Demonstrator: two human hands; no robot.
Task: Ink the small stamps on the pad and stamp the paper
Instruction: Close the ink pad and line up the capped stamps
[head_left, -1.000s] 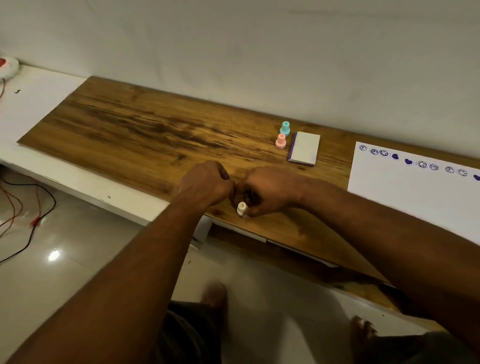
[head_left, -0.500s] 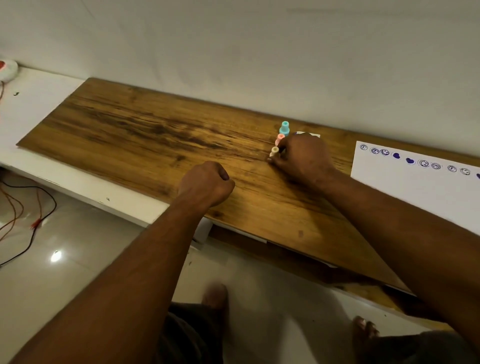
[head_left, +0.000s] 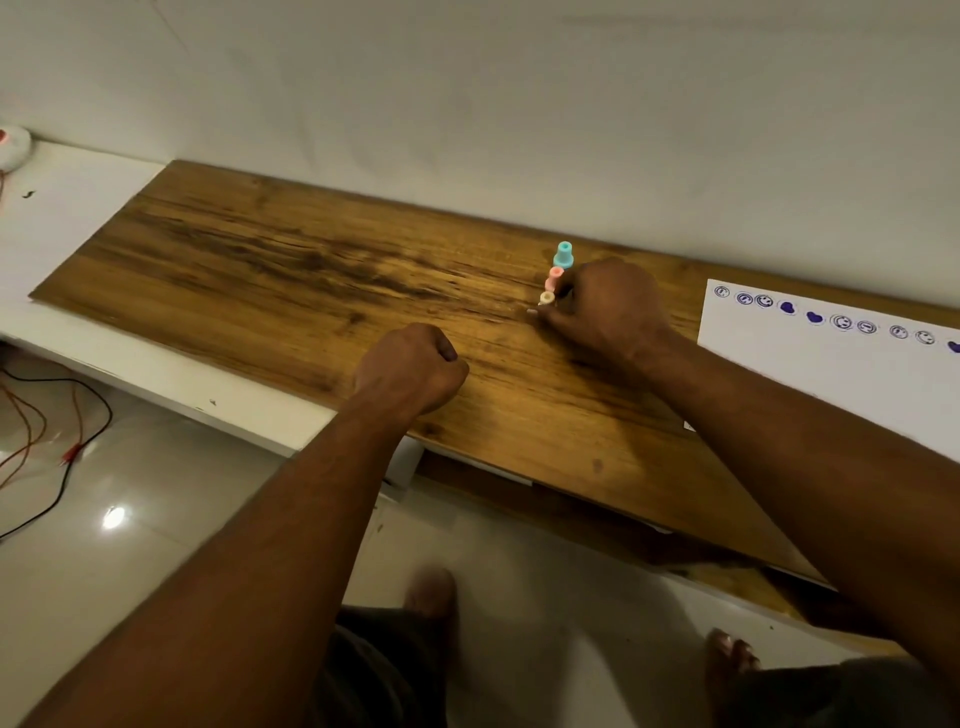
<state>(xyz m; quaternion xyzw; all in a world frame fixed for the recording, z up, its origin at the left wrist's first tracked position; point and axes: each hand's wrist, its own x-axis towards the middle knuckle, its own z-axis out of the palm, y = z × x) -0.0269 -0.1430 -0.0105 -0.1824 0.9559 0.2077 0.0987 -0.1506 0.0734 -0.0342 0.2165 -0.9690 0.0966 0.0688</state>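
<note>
We see the wooden surface (head_left: 260, 270) running across the middle of the frame. Right of centre, three small stamps stand in a tight row: a teal stamp (head_left: 563, 254) farthest up, a pink stamp (head_left: 555, 278) just below it and a beige stamp (head_left: 546, 298) lowest.

The right hand (head_left: 608, 306) sits against this row, its fingers (head_left: 534, 312) curled around the beige stamp's base and touching it. We cannot tell whether they are pinching it or have let go. The left hand (head_left: 410, 366) rests on the surface at centre frame, clenched into a fist with nothing showing inside it.

The paper (head_left: 831, 364) lies at the right edge and carries a row of purple prints (head_left: 841, 322) along its top. No ink pad is in sight; we judge it may be hidden under the right hand.

The main risk, as we see it, is how closely the stamps are packed. Lifting or releasing the beige stamp with the knuckles this close could tip the pink one, which in turn could knock the teal one over.

An inked face that touches the wood would leave a mark and print faintly afterwards. The right forearm also crosses the paper's lower left corner, so dragging it could shift the sheet or smear prints that are not dry.
</note>
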